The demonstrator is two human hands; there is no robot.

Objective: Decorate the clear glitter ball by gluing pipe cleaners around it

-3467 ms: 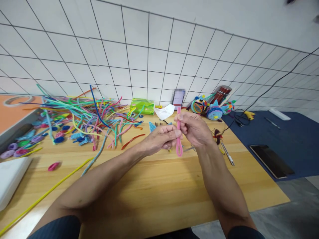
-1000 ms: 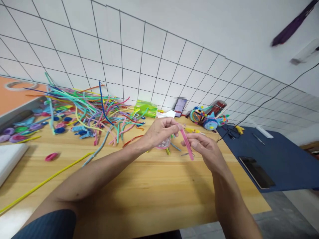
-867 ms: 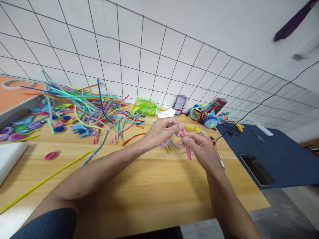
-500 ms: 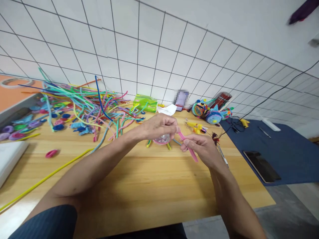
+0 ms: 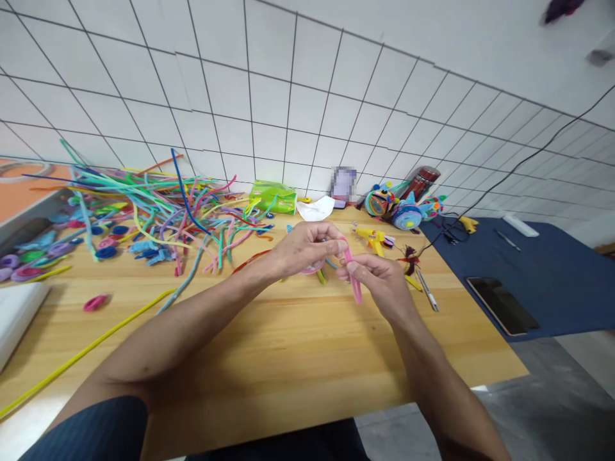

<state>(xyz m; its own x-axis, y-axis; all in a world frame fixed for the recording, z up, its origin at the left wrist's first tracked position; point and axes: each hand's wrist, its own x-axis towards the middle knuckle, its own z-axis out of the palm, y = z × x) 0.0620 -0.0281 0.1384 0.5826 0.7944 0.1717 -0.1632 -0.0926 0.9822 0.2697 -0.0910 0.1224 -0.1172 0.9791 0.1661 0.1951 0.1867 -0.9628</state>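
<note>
Between my two hands, above the middle of the wooden table [image 5: 288, 358], is a pink pipe cleaner [image 5: 355, 288]. My left hand [image 5: 314, 246] pinches its upper end between thumb and fingers. Just below, my right hand [image 5: 375, 275] grips it with thumb and forefinger, and the free end hangs down toward me. Partly hidden behind my left hand is a round clear piece with a pink rim [image 5: 312, 267]; a short yellow-green stub [image 5: 321, 276] shows beside it. A yellow glue gun [image 5: 372, 240] lies just beyond my right hand.
A heap of coloured pipe cleaners [image 5: 158, 205] spreads across the back left. Against the wall stand a green tissue pack [image 5: 273, 196], a phone [image 5: 343, 186] and colourful handmade figures [image 5: 408, 214]. A pen [image 5: 427, 291] lies at right; a dark tablet [image 5: 502, 306] rests on a blue cloth [image 5: 567, 282].
The pink pipe cleaner has swung from a slant to nearly upright. My right hand has shifted slightly left, closer to my left hand, and the whole view has shifted a little.
</note>
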